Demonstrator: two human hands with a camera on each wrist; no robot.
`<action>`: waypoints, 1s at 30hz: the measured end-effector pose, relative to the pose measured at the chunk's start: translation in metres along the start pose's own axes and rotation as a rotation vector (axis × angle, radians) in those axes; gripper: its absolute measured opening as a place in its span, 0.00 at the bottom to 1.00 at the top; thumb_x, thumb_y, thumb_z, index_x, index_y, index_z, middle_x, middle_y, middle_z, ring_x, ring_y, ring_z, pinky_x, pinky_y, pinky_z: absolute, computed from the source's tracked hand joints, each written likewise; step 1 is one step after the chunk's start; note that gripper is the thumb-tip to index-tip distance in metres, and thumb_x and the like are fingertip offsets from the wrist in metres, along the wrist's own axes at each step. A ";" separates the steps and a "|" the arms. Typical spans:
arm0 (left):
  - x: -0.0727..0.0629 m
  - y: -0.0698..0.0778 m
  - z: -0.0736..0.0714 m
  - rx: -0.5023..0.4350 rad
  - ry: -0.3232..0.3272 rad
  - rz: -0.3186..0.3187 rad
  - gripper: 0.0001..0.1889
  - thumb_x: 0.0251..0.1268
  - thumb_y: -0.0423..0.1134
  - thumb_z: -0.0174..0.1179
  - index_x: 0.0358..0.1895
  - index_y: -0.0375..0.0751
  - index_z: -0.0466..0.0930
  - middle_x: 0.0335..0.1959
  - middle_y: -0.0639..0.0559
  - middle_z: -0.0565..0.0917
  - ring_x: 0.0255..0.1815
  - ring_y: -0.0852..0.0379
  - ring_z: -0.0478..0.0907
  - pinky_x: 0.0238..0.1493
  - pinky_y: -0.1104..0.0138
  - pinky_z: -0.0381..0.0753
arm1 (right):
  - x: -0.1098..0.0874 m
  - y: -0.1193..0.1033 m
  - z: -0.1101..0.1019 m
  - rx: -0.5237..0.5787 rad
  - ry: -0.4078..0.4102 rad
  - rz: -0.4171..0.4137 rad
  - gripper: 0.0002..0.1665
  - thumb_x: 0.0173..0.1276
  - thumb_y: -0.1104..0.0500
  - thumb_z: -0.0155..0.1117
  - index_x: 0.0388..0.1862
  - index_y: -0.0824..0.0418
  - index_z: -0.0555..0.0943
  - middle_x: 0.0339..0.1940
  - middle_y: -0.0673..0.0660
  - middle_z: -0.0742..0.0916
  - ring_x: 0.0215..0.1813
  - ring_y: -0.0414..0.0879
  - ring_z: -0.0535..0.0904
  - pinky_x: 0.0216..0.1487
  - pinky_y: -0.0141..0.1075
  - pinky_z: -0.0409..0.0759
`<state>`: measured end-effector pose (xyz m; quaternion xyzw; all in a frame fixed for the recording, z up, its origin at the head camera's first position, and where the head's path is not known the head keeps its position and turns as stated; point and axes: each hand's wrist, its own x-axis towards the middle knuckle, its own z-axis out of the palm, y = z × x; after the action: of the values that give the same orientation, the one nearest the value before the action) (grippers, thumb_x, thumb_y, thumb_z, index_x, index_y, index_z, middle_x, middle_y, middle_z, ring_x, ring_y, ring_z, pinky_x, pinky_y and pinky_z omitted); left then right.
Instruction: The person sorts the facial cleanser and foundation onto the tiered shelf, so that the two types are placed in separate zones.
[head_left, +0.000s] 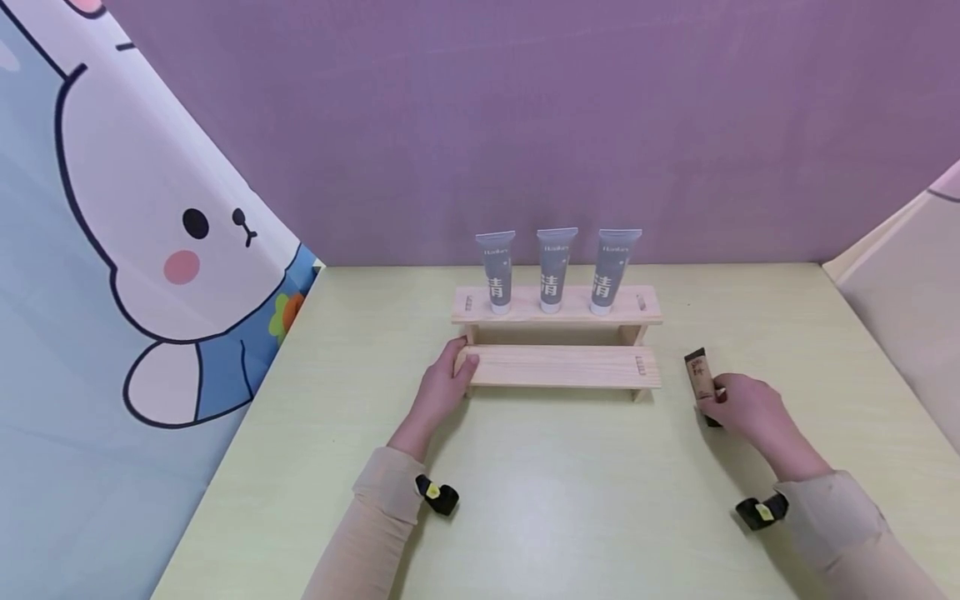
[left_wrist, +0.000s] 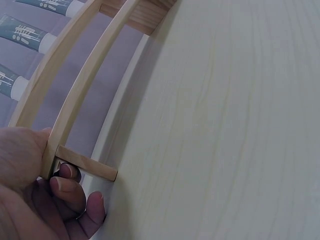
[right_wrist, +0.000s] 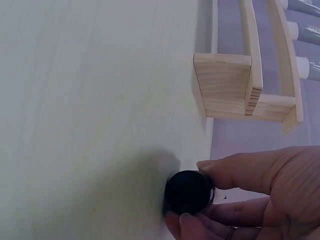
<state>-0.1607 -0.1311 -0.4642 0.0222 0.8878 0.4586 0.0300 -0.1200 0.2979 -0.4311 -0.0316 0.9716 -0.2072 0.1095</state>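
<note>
Left hand (head_left: 442, 383): grips one wooden shelf (head_left: 555, 367)
Right hand (head_left: 750, 406): pinches one brown tube (head_left: 701, 375); print illegible
Grey tubes (head_left: 555, 265): three, upper tier (head_left: 524, 302); cropped in wrist views

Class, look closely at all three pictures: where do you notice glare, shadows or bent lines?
Head view: a soft, pale sheen on the table, with shadows beside the left sleeve and right sleeve; left wrist view: the shelf looks bowed, likely lens distortion; right wrist view: a soft-edged shadow beside the dark cap.
</note>
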 end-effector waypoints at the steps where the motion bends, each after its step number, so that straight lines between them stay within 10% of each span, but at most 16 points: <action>1: 0.000 0.000 0.000 -0.001 0.002 0.002 0.27 0.76 0.54 0.48 0.72 0.50 0.62 0.69 0.41 0.70 0.69 0.39 0.66 0.66 0.46 0.65 | 0.000 0.000 0.000 0.006 -0.003 0.003 0.19 0.66 0.57 0.63 0.39 0.75 0.77 0.25 0.58 0.82 0.25 0.49 0.74 0.24 0.39 0.71; 30: -0.002 0.001 0.000 -0.002 0.009 0.007 0.26 0.76 0.53 0.48 0.72 0.49 0.63 0.69 0.41 0.70 0.69 0.40 0.66 0.66 0.46 0.65 | -0.016 -0.026 -0.012 0.235 0.233 -0.126 0.24 0.67 0.56 0.67 0.54 0.70 0.74 0.44 0.68 0.85 0.39 0.61 0.85 0.34 0.45 0.82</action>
<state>-0.1589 -0.1306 -0.4634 0.0233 0.8875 0.4596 0.0244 -0.1071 0.2804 -0.4064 -0.0550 0.9429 -0.3281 -0.0143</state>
